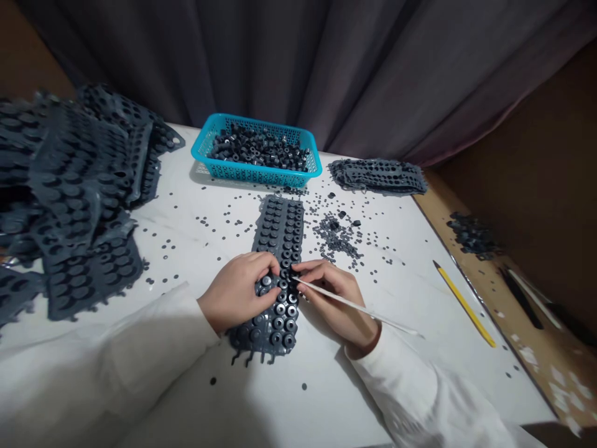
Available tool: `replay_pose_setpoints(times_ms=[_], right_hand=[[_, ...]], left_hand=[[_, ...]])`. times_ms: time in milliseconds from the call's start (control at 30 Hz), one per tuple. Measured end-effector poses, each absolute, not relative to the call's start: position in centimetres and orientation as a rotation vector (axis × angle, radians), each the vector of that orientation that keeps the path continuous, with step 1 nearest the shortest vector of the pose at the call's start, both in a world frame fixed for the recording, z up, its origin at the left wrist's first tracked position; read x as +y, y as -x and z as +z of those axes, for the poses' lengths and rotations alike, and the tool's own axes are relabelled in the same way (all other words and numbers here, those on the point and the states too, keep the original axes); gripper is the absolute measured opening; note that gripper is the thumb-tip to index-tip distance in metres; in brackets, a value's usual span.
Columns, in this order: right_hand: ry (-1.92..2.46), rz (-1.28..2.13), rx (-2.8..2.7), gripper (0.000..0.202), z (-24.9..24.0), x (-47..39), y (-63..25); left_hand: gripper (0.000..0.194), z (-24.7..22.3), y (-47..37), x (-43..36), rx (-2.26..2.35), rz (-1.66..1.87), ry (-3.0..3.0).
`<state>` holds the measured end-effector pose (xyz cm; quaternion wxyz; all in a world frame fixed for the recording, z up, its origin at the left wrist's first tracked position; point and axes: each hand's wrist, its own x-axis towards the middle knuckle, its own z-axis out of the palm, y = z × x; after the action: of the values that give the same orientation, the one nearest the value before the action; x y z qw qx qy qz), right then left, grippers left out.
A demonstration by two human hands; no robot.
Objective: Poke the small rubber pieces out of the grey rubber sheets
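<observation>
A dark grey moulded rubber sheet [274,229] with rows of round bushings lies lengthwise in front of me on the white table. My left hand [240,291] is closed on the sheet's left side, thumb and fingers curled around a few bushings near its middle. At the right edge, my right hand [336,297] is closed around a thin white stick [361,307]. The stick's tip and the fingertips meet the right-hand row of bushings. Bushings nearer me show shiny rims with open centres. My fingers hide part of the sheet's middle.
A blue basket [261,172] of small dark rubber pieces stands at the back. Many sheets [79,162] are heaped at left; a stacked bundle [377,176] lies back right. Small discs [338,239] are scattered about. A yellow pencil-like tool [466,305] lies at right.
</observation>
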<state>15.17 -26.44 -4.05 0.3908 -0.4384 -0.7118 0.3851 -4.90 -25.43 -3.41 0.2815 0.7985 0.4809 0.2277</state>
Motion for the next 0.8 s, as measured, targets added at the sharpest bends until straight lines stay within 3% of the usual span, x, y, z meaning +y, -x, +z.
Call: replay_pose_setpoints(times_ms=[233, 433, 800], right_hand=[[1.068, 1.003, -1.879, 0.005, -4.5, -26.4, -15.3], [1.060, 1.053, -1.859, 0.006, -4.3, -26.5, -15.4], [1.117, 1.269, -1.401, 0.012, -4.5, -26.7, -14.9]], left_hand=[[0.010, -3.6, 5.0, -25.6, 1.256, 0.649, -2.158], [0.021, -3.7, 5.0, -25.7, 1.260, 0.702, -2.160], [0.015, -3.9, 4.7, -24.5, 1.304, 0.668, -2.190]])
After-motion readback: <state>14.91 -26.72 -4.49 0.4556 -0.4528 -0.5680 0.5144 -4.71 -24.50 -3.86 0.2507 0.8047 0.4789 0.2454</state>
